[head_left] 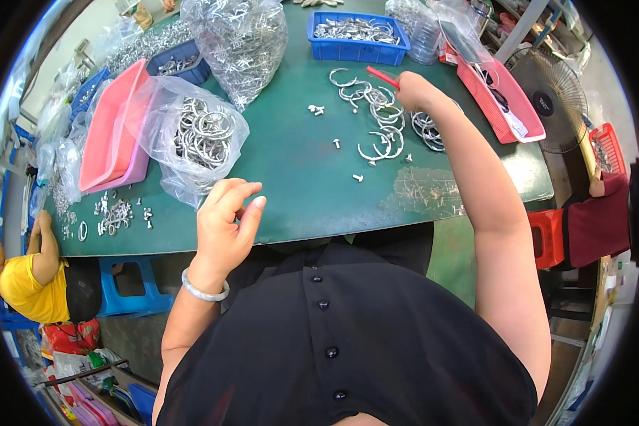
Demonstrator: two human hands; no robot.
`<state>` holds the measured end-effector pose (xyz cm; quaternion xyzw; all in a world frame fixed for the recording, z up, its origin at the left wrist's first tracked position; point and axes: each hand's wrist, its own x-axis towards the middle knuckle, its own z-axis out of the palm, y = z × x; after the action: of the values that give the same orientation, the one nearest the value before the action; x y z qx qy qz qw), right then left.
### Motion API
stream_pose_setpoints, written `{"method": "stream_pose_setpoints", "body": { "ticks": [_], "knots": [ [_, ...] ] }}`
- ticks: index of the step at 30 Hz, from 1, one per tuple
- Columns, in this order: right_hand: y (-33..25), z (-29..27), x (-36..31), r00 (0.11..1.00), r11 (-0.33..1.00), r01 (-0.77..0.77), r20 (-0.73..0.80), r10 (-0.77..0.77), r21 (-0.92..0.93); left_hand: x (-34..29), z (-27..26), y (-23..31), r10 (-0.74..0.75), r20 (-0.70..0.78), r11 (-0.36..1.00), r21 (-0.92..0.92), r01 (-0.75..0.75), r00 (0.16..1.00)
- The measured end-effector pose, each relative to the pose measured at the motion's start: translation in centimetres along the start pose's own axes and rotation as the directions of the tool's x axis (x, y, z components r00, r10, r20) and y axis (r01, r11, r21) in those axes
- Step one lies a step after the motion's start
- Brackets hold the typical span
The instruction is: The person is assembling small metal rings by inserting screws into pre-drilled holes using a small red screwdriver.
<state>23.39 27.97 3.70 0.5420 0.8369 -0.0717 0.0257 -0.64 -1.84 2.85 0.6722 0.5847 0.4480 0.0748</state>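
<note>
My right hand (417,92) reaches across the green table (291,163) and is closed on a slim red stick-like tool (382,77); its exact kind does not show. Below and left of that hand lies a spread of curved silvery metal pieces (381,106), and more silvery rings (427,131) lie under my forearm. My left hand (227,224) is raised over the table's near edge, fingers loosely bent and apart, with nothing visible in it. It is nearest to a clear plastic bag of metal rings (206,135).
A blue bin (358,50) of metal parts stands at the back. Pink baskets stand left (113,131) and right (504,106). Small rivet-like pieces (117,213) lie scattered. A large bag of parts (241,42) and a fan (547,103) are near. Other people sit left (32,273) and right (596,220).
</note>
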Motion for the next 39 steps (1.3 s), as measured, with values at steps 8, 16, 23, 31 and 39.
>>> {"method": "stream_pose_setpoints", "body": {
  "ticks": [8, 16, 23, 31, 39],
  "knots": [
    [0.1, -0.7, 1.0, 0.971, 0.966, 0.195, 0.171, -0.166, -0.171, -0.1, 1.1, -0.5, -0.058, 0.042, 0.997, -0.048, 0.060, 0.997],
    [-0.3, -0.2, -0.3, 0.973, 0.967, 0.179, 0.113, -0.201, 0.180, -0.5, 1.7, -1.1, -0.147, 0.137, 0.987, -0.042, 0.153, 0.980],
    [-2.4, -1.3, -4.5, 0.973, 0.683, 0.209, -0.080, -0.215, 0.700, 0.0, 2.3, -1.1, -0.287, 0.230, 0.910, -0.239, 0.340, 0.930],
    [-10.0, 0.0, -12.4, 0.961, 0.351, 0.166, -0.072, -0.265, 0.921, 2.4, 3.5, 0.9, -0.365, 0.406, 0.374, -0.760, 0.531, 0.838],
    [-9.9, 1.8, -13.4, 0.939, -0.026, -0.027, 0.016, -0.343, 0.999, 1.8, 3.3, -0.2, -0.416, 0.468, 0.206, -0.787, 0.582, 0.780]
  ]
}}
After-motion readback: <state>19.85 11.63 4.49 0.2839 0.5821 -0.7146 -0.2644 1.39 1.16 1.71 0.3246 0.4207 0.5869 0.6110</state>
